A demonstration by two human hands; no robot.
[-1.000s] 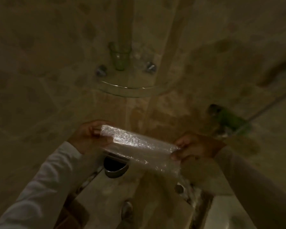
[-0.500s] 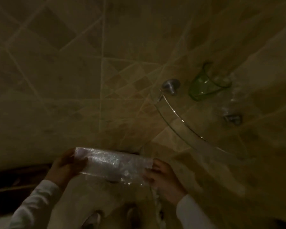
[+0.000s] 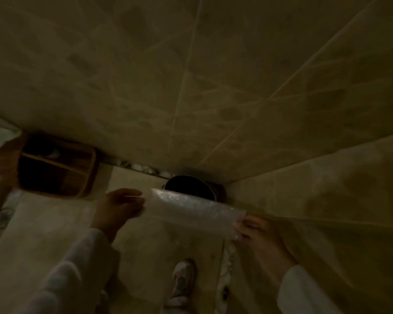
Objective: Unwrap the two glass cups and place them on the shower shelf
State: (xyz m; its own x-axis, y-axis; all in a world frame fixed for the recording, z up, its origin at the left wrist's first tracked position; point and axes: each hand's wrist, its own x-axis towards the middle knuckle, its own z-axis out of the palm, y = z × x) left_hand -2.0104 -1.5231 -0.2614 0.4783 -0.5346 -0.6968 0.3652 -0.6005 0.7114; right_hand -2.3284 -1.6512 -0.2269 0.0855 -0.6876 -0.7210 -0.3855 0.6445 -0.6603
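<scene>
**Holding bubble-wrap bundle (image 3: 191, 208) at both ends, low over shower floor (image 3: 55, 234)**

Head view. The picture is dim and soft, so fine detail is lost.

- The bundle is held roughly level between the two hands in the lower middle of the frame, with its right end slightly lower. It is seen as a rolled tube with a loose flap of wrap hanging under it. Its contents cannot be told through the wrap.
- Left hand (image 3: 120, 207): the fingers are curled round the bundle's left end.
- Right hand (image 3: 262, 232): the right end is pinched at the fingertips (image 3: 245, 225). How the other fingers lie cannot be told.
- A white sleeve (image 3: 77, 268) is worn on each arm.
- A dark round bowl (image 3: 188, 185) is partly hidden just behind the bundle. It is set in the corner where the tiled wall (image 3: 191, 87) meets the floor.
- A wooden crate (image 3: 57, 164) with a divider is placed against the wall at left, well apart from the bundle.
- A pale shoe (image 3: 183, 275) is seen on the floor below the bundle. A pebble strip (image 3: 228, 257) runs just beside it on the right.
</scene>
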